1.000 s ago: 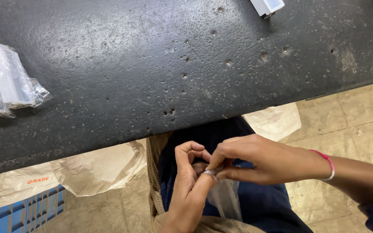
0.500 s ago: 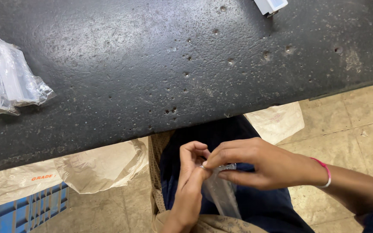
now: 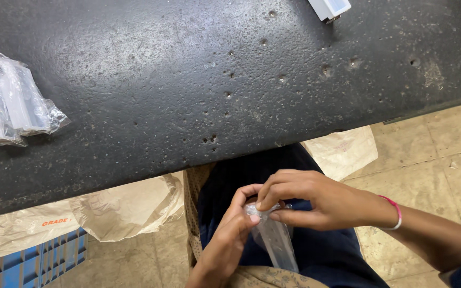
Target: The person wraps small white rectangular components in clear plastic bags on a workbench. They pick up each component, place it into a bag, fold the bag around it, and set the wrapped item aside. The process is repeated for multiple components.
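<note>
Below the desk (image 3: 198, 90) edge, over the lap, the left hand (image 3: 229, 234) and right hand (image 3: 316, 201) pinch the mouth of a clear plastic sleeve (image 3: 274, 240). Both sets of fingers are clamped on its top edge. Step in hand appears to be closing the sleeve; the next move calls for a steady, even pinch.

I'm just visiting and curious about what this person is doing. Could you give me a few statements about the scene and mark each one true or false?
1. Both hands pinch the top of a small clear plastic pouch. True.
2. The pouch rests on the dark tabletop. False: it is held below the table edge, over the person's lap.
3. The right hand has a pink band at its wrist. True.
4. The left hand is flat on the table. False: it grips the pouch.
5. More clear packets lie at the table's left side. True.
</note>
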`<state>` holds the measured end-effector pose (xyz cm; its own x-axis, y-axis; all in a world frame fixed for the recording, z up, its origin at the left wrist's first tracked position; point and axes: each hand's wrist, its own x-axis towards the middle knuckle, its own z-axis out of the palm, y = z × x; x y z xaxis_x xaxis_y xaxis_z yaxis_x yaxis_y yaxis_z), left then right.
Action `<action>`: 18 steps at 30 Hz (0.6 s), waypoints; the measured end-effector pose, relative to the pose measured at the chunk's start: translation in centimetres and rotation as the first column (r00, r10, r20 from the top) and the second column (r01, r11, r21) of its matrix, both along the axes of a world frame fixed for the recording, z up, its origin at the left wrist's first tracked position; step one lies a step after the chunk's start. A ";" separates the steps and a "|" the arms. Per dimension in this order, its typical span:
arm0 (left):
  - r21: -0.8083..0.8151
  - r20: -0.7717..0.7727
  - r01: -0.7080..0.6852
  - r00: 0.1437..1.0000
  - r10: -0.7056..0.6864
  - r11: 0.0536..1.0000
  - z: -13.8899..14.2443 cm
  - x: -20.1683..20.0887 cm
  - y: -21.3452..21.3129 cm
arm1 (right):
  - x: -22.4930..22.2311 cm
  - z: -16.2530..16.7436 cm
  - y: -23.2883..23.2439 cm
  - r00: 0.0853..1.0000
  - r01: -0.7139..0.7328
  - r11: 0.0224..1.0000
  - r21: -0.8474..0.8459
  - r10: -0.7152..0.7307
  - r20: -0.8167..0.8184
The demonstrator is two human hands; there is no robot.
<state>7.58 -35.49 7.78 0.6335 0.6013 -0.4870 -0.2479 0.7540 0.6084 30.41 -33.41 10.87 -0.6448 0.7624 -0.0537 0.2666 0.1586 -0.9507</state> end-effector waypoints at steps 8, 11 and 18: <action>-0.003 -0.126 -0.055 0.990 0.055 0.998 -1.0 0.8 0.0 | 0.2 -0.9 0.5 0.997 0.061 0.995 0.081 -0.058 -0.041; 0.003 -0.125 -0.198 0.973 0.197 0.980 -1.0 0.5 0.7 | 0.0 -1.3 0.5 0.973 0.211 0.978 0.001 -0.210 -0.093; 0.232 -0.039 -0.488 0.859 0.510 0.841 0.3 0.1 3.2 | -3.4 -2.0 0.4 0.944 0.308 0.939 -0.151 -0.322 -0.080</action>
<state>7.68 -32.24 8.10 0.1769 0.9167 -0.3583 -0.4891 0.3978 0.7762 27.04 -32.98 8.83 -0.3806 0.9174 -0.1166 0.1832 -0.0488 -0.9819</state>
